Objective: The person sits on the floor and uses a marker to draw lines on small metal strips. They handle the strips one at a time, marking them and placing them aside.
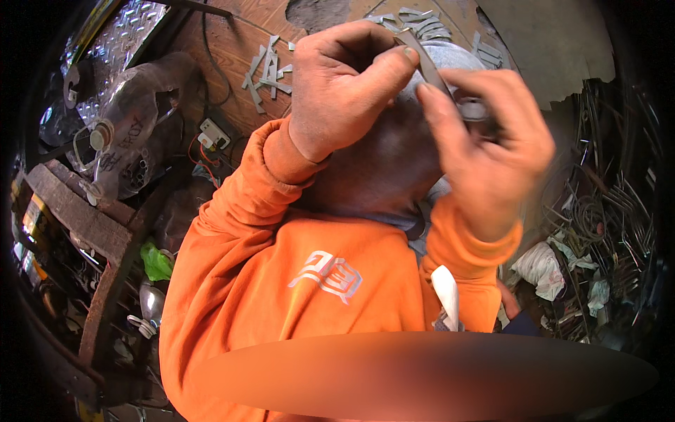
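Up in front of my chest, both hands hold one narrow, flat grey metal strip at a slant. My left hand is closed, its thumb and finger pinching near the strip's upper end. My right hand is closed on the lower part between thumb and fingers, and is slightly blurred. A small, shiny round thing shows by the right fingers; I cannot make out what it is. Beyond my left hand, several short grey metal strips lie scattered on the floor. More cut pieces lie ahead of the hands.
At left are clear plastic bottles, a small electrical box with orange wires, a rusty metal frame and a green bag. Metal rods and scrap heap up at right beside a crumpled white bag. A grey sheet lies far right.
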{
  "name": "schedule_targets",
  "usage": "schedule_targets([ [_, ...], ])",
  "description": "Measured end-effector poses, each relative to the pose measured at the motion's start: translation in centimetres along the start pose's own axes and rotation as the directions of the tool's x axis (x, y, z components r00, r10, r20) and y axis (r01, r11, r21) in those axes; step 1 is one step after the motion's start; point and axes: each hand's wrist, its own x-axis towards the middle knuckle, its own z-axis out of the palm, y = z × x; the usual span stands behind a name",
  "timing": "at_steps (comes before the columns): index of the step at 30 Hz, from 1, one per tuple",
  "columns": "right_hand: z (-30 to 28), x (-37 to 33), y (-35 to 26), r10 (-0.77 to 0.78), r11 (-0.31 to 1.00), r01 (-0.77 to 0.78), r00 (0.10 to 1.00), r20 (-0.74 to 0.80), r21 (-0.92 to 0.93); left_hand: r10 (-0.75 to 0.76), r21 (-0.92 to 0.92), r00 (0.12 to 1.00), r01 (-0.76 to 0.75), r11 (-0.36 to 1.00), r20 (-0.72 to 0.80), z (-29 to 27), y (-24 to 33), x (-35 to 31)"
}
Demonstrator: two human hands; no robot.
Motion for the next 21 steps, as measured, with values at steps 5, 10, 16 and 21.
schedule_targets([
  [5, -7.0, 0.7, 4.4, 0.293, 0.823, -0.162, 0.942, 0.162, -0.544, 0.072, -0.012, 0.997, -0.073, 0.997, -0.034, 0.2, -0.6, -0.1],
  [10, -3.6, -4.1, 15.1, 0.099, 0.876, 0.166, 0.858, 0.505, -0.454, 0.071, -0.091, 0.996, -0.075, 0.993, -0.045, 0.3, -1.1, -0.2],
  [16, 0.6, -1.5, 19.1, 0.085, 0.720, 0.336, 0.825, 0.558, -0.607, 0.074, -0.108, 0.996, -0.079, 0.991, -0.053, -0.6, -2.1, 0.0],
  [21, 2.2, 1.6, 21.5, 0.020, 0.722, 0.225, 0.939, 0.345, -0.655, -0.036, -0.119, 0.991, 0.020, 0.993, -0.131, 0.0, -2.6, -0.3],
])
